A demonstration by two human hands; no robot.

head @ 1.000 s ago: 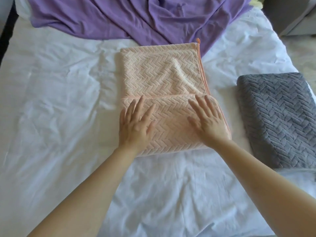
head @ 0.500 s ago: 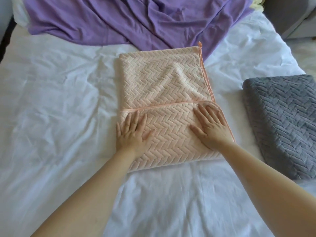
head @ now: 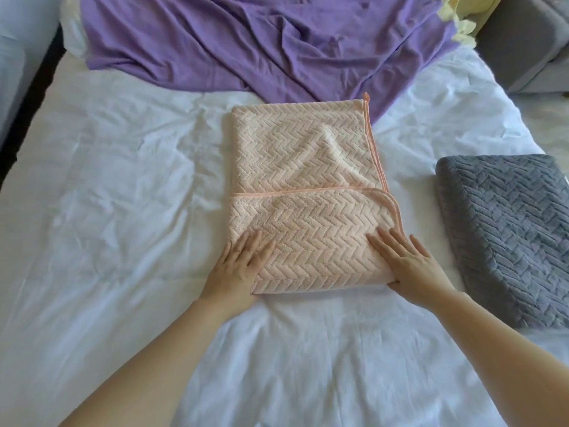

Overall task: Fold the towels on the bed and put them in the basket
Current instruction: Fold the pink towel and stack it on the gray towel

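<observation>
A peach herringbone towel (head: 308, 167) lies folded in the middle of the white bed, its near part doubled over the rest. My left hand (head: 238, 266) rests on its near left corner, fingers on top and thumb hidden under the edge. At the near right corner my right hand (head: 409, 263) lies the same way, its thumb tucked along the near fold. A folded grey towel (head: 508, 229) sits to the right, apart from both hands. No basket is in view.
A crumpled purple sheet (head: 261, 41) covers the head of the bed (head: 107, 211), just touching the peach towel's far right corner. Pale yellow cloth (head: 458, 16) and a grey piece of furniture (head: 523, 41) are at the far right.
Both hands slid toward me across the folded flap, from near its seam to the near corners. The view shifted so the towels sit lower in the frame.
</observation>
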